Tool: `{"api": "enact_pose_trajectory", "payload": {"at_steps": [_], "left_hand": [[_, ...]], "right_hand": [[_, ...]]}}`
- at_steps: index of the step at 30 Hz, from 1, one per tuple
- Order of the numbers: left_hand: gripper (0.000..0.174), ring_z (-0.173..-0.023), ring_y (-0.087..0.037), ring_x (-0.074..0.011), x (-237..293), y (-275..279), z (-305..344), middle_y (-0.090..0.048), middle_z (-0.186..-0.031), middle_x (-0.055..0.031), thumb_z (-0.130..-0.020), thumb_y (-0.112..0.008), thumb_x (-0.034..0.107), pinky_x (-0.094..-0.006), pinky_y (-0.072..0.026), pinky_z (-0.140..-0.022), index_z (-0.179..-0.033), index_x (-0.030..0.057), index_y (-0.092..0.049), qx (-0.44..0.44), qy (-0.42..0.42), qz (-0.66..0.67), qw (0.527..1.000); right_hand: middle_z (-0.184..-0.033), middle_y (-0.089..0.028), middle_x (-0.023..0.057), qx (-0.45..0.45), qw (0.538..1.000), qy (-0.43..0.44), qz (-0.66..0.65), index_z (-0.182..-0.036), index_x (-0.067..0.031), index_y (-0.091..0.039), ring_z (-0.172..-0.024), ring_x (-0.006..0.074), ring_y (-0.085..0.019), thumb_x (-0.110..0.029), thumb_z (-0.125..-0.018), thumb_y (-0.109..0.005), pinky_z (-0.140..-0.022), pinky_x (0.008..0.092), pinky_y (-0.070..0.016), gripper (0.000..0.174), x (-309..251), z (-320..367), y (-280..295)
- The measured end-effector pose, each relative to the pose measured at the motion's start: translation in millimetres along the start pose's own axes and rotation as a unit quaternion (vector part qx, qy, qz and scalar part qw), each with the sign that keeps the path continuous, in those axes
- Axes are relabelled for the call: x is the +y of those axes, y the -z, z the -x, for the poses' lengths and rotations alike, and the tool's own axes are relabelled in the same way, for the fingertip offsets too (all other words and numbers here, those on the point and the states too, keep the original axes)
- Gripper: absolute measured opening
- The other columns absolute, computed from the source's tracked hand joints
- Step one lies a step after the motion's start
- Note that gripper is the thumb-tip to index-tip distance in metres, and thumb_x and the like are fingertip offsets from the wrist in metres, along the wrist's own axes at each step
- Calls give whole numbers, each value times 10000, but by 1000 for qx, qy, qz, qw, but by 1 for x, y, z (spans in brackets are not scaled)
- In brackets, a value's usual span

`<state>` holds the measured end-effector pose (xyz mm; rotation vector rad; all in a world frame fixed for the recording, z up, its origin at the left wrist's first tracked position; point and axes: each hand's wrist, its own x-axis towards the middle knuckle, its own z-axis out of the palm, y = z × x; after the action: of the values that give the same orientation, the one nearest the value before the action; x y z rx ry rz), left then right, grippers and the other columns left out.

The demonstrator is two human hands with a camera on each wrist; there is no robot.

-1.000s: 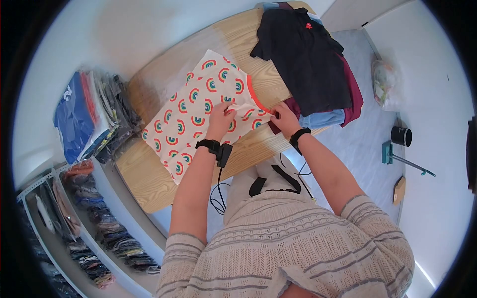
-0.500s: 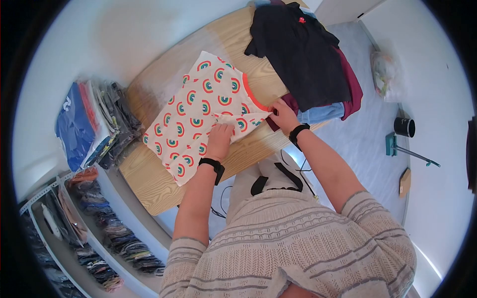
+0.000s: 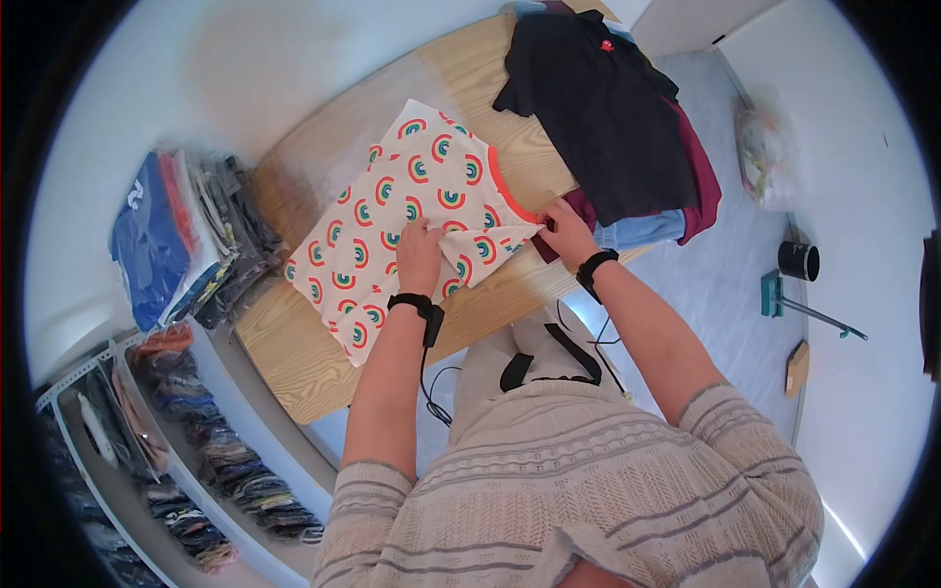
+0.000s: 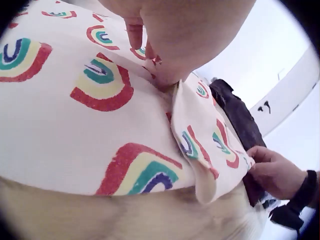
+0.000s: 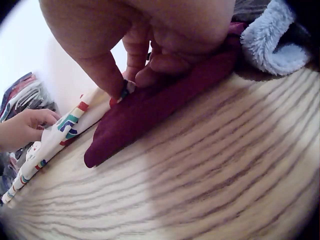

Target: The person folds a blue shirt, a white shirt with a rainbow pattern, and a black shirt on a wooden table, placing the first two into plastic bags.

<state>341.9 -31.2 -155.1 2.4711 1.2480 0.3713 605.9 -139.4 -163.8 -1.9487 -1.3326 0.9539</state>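
A cream garment (image 3: 368,235) with a rainbow print and a red-orange neckband lies flat across the table. Its near right side is folded over in a flap (image 4: 192,135). My left hand (image 3: 419,257) is on the cloth at the inner end of this fold; in the left wrist view the thumb and fingers pinch the fabric there. At the end of the neckband, my right hand (image 3: 567,235) pinches the garment's corner between thumb and fingertips. Under that hand in the right wrist view lies a maroon cloth (image 5: 155,110), partly hidden by the fingers.
Black (image 3: 598,118), maroon (image 3: 704,186) and denim clothes are heaped at the table's right end. A stack of bagged clothes (image 3: 162,240) stands left. Shelves of folded clothes (image 3: 225,441) run below it. The wooden table (image 3: 294,377) has a rounded edge near my body.
My left hand let go of a pinch of cloth, drew back toward me, then moved forward and left to the fold's inner end. The flap now lies flatter. My right hand keeps its hold.
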Motion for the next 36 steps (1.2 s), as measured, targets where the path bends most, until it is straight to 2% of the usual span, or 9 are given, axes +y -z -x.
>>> {"api": "enact_pose_trajectory", "payload": {"at_steps": [4, 10, 14, 16, 23, 26, 32, 34, 36], "left_hand": [[173, -859, -586, -275, -12, -13, 0, -615, -961, -149, -835, -565, 92, -351, -462, -765, -984, 12, -601, 6, 201, 206, 957], [173, -710, -604, -273, -23, -16, -1, -638, -811, -136, -889, -543, 158, -348, -473, -665, -939, -1, -588, -41, 252, 175, 951], [189, -730, -603, -277, -29, -17, 2, -635, -816, -141, -893, -542, 176, -357, -465, -671, -930, -4, -585, 5, 224, 232, 947], [191, -755, -587, -324, -26, -14, 4, -624, -796, -150, -888, -525, 182, -404, -453, -689, -909, 1, -584, 191, 146, 55, 969], [191, -733, -556, -314, 4, 2, 1, -599, -785, -139, -874, -548, 175, -404, -436, -676, -860, -10, -593, -31, 228, 153, 961], [190, -732, -554, -303, -1, -17, 4, -596, -762, -134, -859, -572, 168, -395, -430, -664, -840, -19, -600, -28, 122, 112, 986], [244, -917, -538, -310, 21, -6, 13, -586, -1008, -144, -830, -568, 92, -389, -417, -812, -1059, 10, -559, 108, 243, 130, 955], [297, -1077, -486, -323, 37, 8, 24, -517, -1178, -163, -836, -545, 80, -405, -383, -913, -1127, 23, -522, 49, 29, 1, 998], [338, -1208, -400, -339, 38, 8, 38, -430, -1300, -179, -840, -547, 89, -449, -328, -984, -1168, 18, -505, -4, 7, 12, 1000]], "right_hand": [[-946, -526, 111, -10, 1000, -13, 1, -891, -51, -559, -935, 298, -542, -100, -751, -622, -791, 356, -448, 161, 1, 0, 1], [-947, -527, 108, 8, 1000, 6, 8, -902, -55, -565, -922, 300, -546, -119, -760, -638, -787, 349, -448, 172, 0, 1, 1], [-949, -528, 108, -3, 1000, -5, 2, -904, -58, -567, -921, 295, -548, -121, -762, -639, -785, 345, -448, 171, 1, 1, 1], [-949, -528, 106, -1, 1000, -5, -1, -903, -60, -568, -921, 292, -548, -120, -762, -639, -784, 343, -448, 169, 1, 1, 1], [-945, -530, 95, 2, 1000, -9, 14, -894, -69, -574, -918, 288, -551, -124, -766, -630, -778, 346, -453, 150, -1, 2, 1], [-944, -529, 97, -2, 1000, -12, 13, -895, -70, -576, -918, 289, -551, -125, -766, -631, -777, 346, -454, 151, 0, 1, 1], [-930, -531, 101, -3, 1000, -4, 10, -895, -58, -579, -902, 286, -557, -101, -757, -631, -767, 342, -456, 153, -3, 2, 3], [-918, -532, 105, -2, 1000, 3, 13, -904, -51, -584, -891, 283, -563, -71, -753, -617, -757, 337, -459, 156, 1, 2, 3], [-924, -549, 119, -27, 996, -29, -80, -938, -34, -592, -872, 272, -577, -3, -742, -559, -735, 322, -464, 201, 11, 1, 5]]}}
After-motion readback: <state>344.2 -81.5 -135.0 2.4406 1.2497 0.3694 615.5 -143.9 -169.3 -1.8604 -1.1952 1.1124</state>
